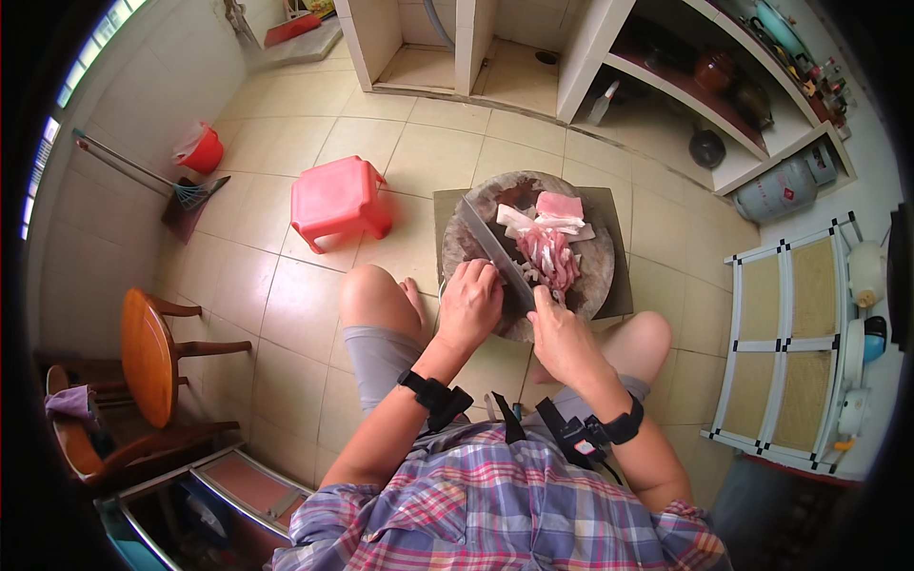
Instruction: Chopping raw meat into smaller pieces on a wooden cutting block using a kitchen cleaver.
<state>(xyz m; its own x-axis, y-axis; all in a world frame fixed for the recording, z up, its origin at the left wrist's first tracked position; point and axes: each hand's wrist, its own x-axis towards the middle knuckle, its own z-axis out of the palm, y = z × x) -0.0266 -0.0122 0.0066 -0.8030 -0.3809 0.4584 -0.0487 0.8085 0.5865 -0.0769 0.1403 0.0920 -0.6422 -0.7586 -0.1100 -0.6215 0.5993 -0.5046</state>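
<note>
A round chopping block [598, 265] stands low between my knees. My right hand [560, 332] is closed around the handle of a cleaver [493, 246], whose broad blade slants up and left across the block. On the blade's left side my left hand [470, 300] rests at the block's near left edge with curled fingers; whatever is beneath them is mostly hidden. Right of the blade lies a pile of sliced raw meat [550, 257]. Beyond the pile are pale strips of fat or skin [515, 217] and a pink slab of meat [560, 206].
A dark square board [615, 214] lies under the block. A red plastic stool [335, 193] stands to the left, with a red bucket [206, 150] farther off. Wooden chairs [146, 357] are at the lower left. A gas cylinder [777, 191] and a light-framed rack [775, 346] stand right.
</note>
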